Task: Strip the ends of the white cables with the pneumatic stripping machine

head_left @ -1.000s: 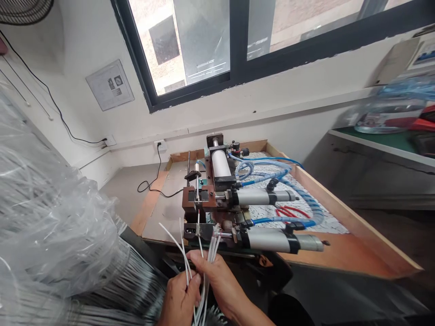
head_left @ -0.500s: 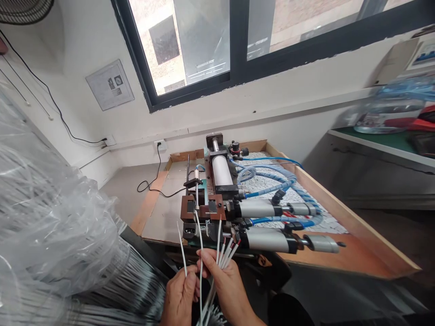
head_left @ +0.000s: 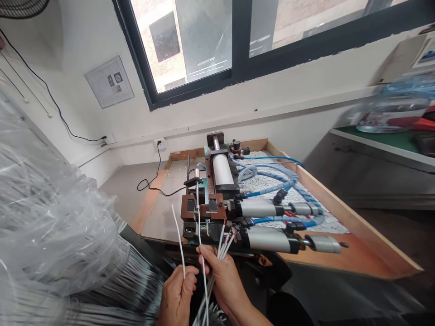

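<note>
My left hand (head_left: 177, 296) pinches a single white wire (head_left: 177, 237) that stands up and leans left. My right hand (head_left: 223, 277) grips a small bunch of white wires (head_left: 224, 241) whose stripped ends point up toward the front of the pneumatic machine (head_left: 220, 203). One more white wire (head_left: 200, 235) rises between my hands to the machine's brown jaw block (head_left: 203, 210); which hand holds it I cannot tell. The wires trail down past the bottom edge of the view.
The machine sits on a wooden tray table (head_left: 356, 235) with silver air cylinders (head_left: 272, 239) and blue hoses (head_left: 272, 174). A clear plastic bag over bundled white wires (head_left: 57, 235) fills the left. A green shelf (head_left: 387, 140) with packages is at right; window above.
The right hand's bunch drew back from the machine's jaw and fanned out, then moved toward it again. The air cylinder rods extended to the right. The left hand's wire lifted and separated leftward.
</note>
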A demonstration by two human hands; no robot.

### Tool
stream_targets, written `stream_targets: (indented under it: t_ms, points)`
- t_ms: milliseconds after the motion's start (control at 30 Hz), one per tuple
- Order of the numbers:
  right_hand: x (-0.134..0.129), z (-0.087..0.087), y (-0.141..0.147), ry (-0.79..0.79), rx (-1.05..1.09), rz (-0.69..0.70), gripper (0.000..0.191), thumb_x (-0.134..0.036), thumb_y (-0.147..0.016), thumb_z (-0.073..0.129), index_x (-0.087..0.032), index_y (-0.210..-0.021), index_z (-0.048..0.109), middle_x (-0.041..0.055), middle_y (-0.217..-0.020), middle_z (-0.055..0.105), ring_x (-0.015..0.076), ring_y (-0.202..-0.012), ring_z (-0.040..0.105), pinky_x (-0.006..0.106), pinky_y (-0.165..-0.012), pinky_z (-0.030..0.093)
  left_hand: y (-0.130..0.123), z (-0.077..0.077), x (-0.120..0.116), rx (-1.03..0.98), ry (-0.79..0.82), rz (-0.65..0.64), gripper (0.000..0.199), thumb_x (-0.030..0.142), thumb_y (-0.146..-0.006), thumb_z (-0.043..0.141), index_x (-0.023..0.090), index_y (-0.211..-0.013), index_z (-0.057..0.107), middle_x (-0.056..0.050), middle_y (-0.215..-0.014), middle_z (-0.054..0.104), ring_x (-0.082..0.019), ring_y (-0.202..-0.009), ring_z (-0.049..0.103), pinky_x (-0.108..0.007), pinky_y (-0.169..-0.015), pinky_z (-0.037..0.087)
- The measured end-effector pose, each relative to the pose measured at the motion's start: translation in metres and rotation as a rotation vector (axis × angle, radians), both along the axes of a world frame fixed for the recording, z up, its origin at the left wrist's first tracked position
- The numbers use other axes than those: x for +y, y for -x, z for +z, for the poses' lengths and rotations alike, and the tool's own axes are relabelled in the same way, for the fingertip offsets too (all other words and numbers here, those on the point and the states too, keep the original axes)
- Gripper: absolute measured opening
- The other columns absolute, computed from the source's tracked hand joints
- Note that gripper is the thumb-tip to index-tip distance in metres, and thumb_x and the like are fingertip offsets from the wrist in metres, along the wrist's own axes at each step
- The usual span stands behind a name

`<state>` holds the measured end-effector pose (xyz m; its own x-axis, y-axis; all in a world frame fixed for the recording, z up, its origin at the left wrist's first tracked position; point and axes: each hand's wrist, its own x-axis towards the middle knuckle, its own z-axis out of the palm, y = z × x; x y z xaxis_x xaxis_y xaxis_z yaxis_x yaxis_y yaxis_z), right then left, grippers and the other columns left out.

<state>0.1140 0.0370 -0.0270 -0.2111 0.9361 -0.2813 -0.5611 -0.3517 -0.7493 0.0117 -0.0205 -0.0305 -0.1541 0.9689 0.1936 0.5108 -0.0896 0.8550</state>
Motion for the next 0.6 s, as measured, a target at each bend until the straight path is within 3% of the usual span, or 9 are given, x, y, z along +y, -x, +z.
stream_targets:
  t_ms: [133,233,333,400,600]
  points:
    - [0.002,-0.001,0.001,0.016,0.004,0.041,0.030,-0.038,-0.063,0.063,-0.008,-0.065,0.059,-0.0026,-0.050,0.044,0.0040,-0.043,0.033,0.018,-0.044,0.023,0.009,-0.010,0.000,0.254,-0.172,-0.098,0.030,0.029,-0.084,0.031,0.018,-0.071,0.055,-0.003,-0.066,0.055,-0.012,-0.063,0.052,-0.021,-0.060,0.041]
    - [0.002,0.000,0.001,0.047,0.129,0.124,0.031,-0.039,-0.066,0.061,-0.009,-0.072,0.060,-0.0054,-0.049,0.034,0.0039,-0.044,0.028,0.018,-0.045,0.023,0.014,-0.023,0.001,0.412,-0.275,-0.171,0.033,0.028,-0.085,0.027,0.018,-0.066,0.052,-0.002,-0.059,0.052,-0.011,-0.057,0.051,-0.020,-0.055,0.039]
    - [-0.001,0.003,0.000,0.055,0.242,0.189,0.033,-0.042,-0.069,0.058,-0.010,-0.075,0.061,-0.0078,-0.048,0.023,0.0036,-0.043,0.022,0.018,-0.044,0.022,0.015,-0.035,0.002,0.462,-0.227,-0.210,0.039,0.033,-0.085,0.023,0.018,-0.063,0.051,-0.002,-0.055,0.052,-0.010,-0.051,0.049,-0.019,-0.049,0.037]
    - [-0.004,0.005,-0.001,0.027,0.195,0.158,0.033,-0.043,-0.069,0.058,-0.010,-0.071,0.061,-0.0076,-0.046,0.023,0.0038,-0.044,0.023,0.018,-0.045,0.022,0.015,-0.040,0.002,0.457,-0.150,-0.222,0.042,0.036,-0.085,0.022,0.018,-0.062,0.052,-0.002,-0.054,0.053,-0.010,-0.049,0.049,-0.019,-0.048,0.036]
    - [-0.012,0.006,-0.004,0.045,0.024,0.042,0.037,-0.042,-0.057,0.068,-0.011,-0.077,0.062,-0.0020,-0.056,0.048,0.0031,-0.044,0.029,0.017,-0.042,0.019,0.015,-0.044,0.001,0.537,-0.019,-0.410,0.039,0.035,-0.084,0.027,0.017,-0.068,0.058,-0.004,-0.059,0.060,-0.012,-0.051,0.053,-0.020,-0.047,0.035]
